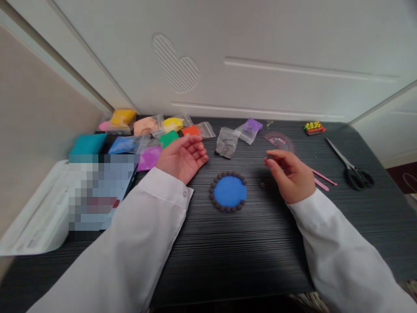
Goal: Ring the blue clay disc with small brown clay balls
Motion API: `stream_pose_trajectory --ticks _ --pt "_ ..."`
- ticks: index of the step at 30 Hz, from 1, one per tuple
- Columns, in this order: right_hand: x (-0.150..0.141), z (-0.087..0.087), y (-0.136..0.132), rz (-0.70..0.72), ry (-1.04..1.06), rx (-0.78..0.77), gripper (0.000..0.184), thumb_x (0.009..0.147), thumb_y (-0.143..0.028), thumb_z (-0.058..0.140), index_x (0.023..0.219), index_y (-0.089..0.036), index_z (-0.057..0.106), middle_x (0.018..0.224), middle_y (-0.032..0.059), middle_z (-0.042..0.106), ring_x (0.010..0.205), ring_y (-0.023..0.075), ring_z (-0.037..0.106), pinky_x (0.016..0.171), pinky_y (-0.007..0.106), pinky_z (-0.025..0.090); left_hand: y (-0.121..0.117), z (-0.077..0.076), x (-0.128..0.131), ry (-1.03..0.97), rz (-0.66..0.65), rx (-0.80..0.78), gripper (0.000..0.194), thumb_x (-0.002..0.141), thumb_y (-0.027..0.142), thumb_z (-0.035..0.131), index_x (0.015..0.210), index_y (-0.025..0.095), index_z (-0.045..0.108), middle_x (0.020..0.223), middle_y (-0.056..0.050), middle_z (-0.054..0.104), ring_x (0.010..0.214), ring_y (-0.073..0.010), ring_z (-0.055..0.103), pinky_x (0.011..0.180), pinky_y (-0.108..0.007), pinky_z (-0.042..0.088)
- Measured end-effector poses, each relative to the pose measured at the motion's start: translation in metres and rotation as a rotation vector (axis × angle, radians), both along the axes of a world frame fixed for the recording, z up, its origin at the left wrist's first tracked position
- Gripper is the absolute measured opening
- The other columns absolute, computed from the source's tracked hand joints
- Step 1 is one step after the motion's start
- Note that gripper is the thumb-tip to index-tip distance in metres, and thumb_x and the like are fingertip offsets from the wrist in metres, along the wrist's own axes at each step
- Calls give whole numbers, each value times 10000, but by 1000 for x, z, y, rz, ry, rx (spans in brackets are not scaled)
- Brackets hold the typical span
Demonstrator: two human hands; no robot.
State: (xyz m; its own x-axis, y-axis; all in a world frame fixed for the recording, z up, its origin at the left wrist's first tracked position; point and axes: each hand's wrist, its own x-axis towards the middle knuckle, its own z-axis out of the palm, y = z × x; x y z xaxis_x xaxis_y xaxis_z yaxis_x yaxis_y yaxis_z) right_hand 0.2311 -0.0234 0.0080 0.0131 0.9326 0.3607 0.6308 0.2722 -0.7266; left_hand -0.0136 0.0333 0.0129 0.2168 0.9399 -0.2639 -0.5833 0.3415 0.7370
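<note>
"What lies beneath your grip?"

"Your dark, fine-lined counter (202, 261), its far right corner rounded."

"And beyond your grip?"

"A pale panel (276, 39) with raised bars and a ribbed heart (177, 65); left of your grip, a plain beige surface (35, 91), softly lit."

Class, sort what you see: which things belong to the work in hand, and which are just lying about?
In use, it seems:
- blue disc
- dark balls along its edge
- loose dark ball near the right hand
- probably the bag of dark clay

Apparently just lying about:
- scissors
- protractor
- pink sticks
- purple bag
</note>
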Motion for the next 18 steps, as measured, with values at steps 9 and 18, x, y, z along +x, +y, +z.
stream_pose_trajectory --ticks 9,18 --pt "1 5 2 -62 -35 147 120 735 -335 553 750 -217 545 666 -5 547 614 119 507 598 277 435 0 2 0 -51 4 -13 232 763 300 434 725 120 576 644 -34 562 615 -117 537 601 -266 449" --pt "0 4 1 -46 -26 172 240 771 -247 507 1002 -237 570 887 18 632 776 137 582 739 316 467 -2 4 2 -44 4 -9 224 760 299 431 712 133 573 634 -34 572 606 -113 542 599 -253 454"
